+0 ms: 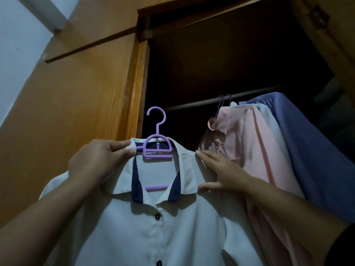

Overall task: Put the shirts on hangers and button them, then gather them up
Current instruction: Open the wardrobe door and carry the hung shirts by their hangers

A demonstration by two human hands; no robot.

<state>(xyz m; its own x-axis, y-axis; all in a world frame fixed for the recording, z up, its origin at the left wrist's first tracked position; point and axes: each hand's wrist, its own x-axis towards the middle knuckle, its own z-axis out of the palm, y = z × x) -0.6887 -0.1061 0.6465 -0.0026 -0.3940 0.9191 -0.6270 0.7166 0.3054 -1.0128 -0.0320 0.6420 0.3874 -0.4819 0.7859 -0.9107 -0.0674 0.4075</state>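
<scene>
- My left grip pinches the collar and shoulder of the white button-front shirt with navy collar lining.
- My right grip lies spread, fingers straight against the shirt's other shoulder.
- The shirt sits on a purple plastic hanger, its hook free, held up before the dark wardrobe opening.
- Just beside it, a pale pink shirt and a blue striped shirt hang from the metal wardrobe rail.

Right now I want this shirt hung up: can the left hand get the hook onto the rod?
Probably yes. The left hand grips the white shirt beside its hanger, whose hook stands free below the rod. The rod's stretch left of the pink shirt looks bare.
</scene>
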